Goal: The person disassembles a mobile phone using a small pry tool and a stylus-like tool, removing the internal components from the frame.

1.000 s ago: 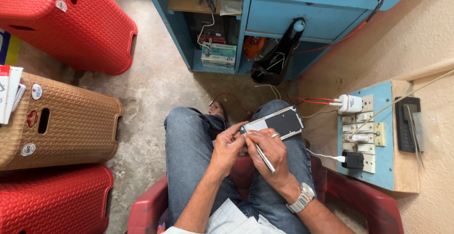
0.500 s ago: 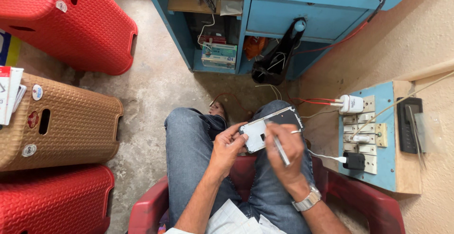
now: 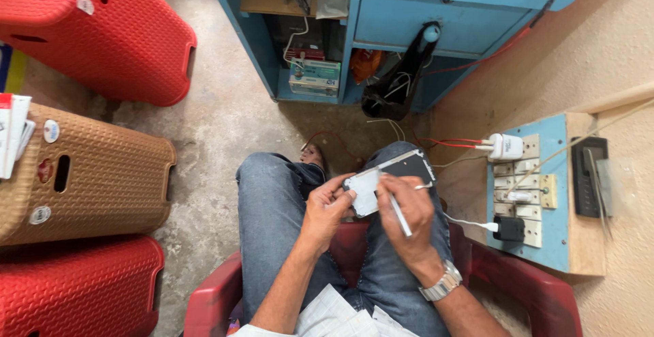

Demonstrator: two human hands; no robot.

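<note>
Red plastic chair (image 3: 531, 296) under me, jeans knees up, and my left hand (image 3: 325, 207) is pinching the near edge of the opened phone (image 3: 388, 179) over my lap while my right hand (image 3: 409, 207) lies on it, fingers curled around a thin white tool (image 3: 400, 216). Further out sit the blue switchboard (image 3: 528, 194), woven stools (image 3: 82, 173) and blue desk (image 3: 409, 10).

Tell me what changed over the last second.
The right hand moved with its tool from the phone's near end up over its middle, covering more of it. The left hand kept its hold on the phone's end. Stools and switchboard stayed put.
</note>
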